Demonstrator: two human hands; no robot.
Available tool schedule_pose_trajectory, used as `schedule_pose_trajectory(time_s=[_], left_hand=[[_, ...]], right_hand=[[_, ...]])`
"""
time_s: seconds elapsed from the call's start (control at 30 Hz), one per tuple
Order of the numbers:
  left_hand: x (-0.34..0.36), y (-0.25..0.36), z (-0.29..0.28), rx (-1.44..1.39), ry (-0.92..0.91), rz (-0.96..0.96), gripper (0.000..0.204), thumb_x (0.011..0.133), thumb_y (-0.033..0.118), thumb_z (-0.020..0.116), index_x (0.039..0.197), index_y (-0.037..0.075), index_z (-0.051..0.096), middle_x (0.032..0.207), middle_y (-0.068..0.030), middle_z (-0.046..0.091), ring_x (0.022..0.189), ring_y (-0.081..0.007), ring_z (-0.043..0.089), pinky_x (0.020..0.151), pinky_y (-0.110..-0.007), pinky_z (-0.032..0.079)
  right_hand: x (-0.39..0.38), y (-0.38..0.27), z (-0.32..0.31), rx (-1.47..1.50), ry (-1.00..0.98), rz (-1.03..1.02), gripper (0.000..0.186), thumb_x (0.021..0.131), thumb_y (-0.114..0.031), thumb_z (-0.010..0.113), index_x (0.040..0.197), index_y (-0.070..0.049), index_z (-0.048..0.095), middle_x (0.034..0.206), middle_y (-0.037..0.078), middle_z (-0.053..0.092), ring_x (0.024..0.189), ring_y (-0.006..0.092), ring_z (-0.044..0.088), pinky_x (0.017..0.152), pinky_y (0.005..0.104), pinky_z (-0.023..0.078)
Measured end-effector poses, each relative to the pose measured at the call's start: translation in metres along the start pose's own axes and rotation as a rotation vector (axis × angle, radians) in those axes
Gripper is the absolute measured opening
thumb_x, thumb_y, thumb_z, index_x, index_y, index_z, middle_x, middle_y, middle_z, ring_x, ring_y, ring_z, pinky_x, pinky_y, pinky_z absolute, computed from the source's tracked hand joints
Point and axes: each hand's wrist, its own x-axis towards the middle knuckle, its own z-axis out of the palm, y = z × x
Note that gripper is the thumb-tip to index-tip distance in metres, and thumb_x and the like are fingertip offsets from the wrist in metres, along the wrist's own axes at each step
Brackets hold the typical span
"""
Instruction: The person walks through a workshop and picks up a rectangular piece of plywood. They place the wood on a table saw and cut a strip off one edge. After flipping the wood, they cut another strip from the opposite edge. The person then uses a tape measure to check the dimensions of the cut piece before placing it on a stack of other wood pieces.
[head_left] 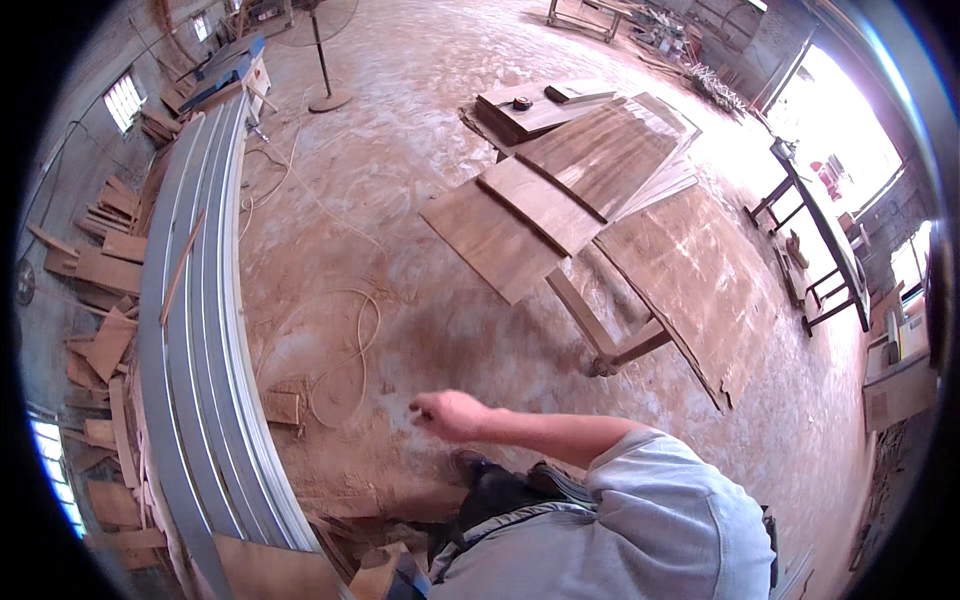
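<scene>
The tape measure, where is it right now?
In the head view, the tape measure lies upper centre on the stacked plywood sheets, beside a small dark board.

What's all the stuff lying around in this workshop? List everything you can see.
plywood sheets: several, brown, stacked on a frame at centre and upper right
long panels: a stack, grey, along the left
wood offcuts: many, brown, far left by the wall
cord: one, pale, looped on the dusty floor
fan stand: one, dark, top centre
trestle table: one, dark, right by the bright doorway
right hand: one, loosely closed, empty, over the floor
left hand: not in view
sleeve: one, grey, bottom right
</scene>
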Motion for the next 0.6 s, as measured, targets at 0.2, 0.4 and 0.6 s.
schedule_pose_trajectory(time_s=[0.2, 0.4, 0.6], left_hand=[[0.077, 0.033, 0.101, 0.169, -0.090, 0.053, 0.043, 0.095, 0.032, 0.048, 0.109, -0.006, 0.062, 0.101, -0.0194, 0.064, 0.087, -0.0345, 0.062, 0.077, -0.045, 0.051], [0.152, 0.082, 0.225, 0.375, -0.236, 0.159, 0.043, 0.094, 0.032, 0.048, 0.106, -0.006, 0.062, 0.099, -0.0194, 0.064, 0.086, -0.0335, 0.062, 0.077, -0.045, 0.051], [0.214, 0.117, 0.341, 0.633, -0.237, 0.280, 0.043, 0.094, 0.032, 0.049, 0.104, -0.007, 0.062, 0.098, -0.0194, 0.064, 0.085, -0.0325, 0.062, 0.076, -0.045, 0.050]], right_hand=[[0.126, 0.061, -0.141, -0.083, 0.340, 0.084, 0.033, 0.085, -0.023, 0.064, 0.112, -0.006, 0.061, 0.091, 0.020, 0.067, 0.085, 0.0365, 0.066, 0.073, 0.0432, 0.053], [0.217, 0.138, -0.310, -0.271, 0.581, 0.209, 0.043, 0.082, -0.025, 0.068, 0.119, -0.004, 0.058, 0.099, 0.021, 0.068, 0.096, 0.0388, 0.064, 0.084, 0.0458, 0.051], [0.292, 0.247, -0.446, -0.457, 0.713, 0.422, 0.045, 0.081, -0.022, 0.066, 0.121, -0.003, 0.057, 0.107, 0.025, 0.065, 0.105, 0.0386, 0.062, 0.090, 0.0464, 0.049]])
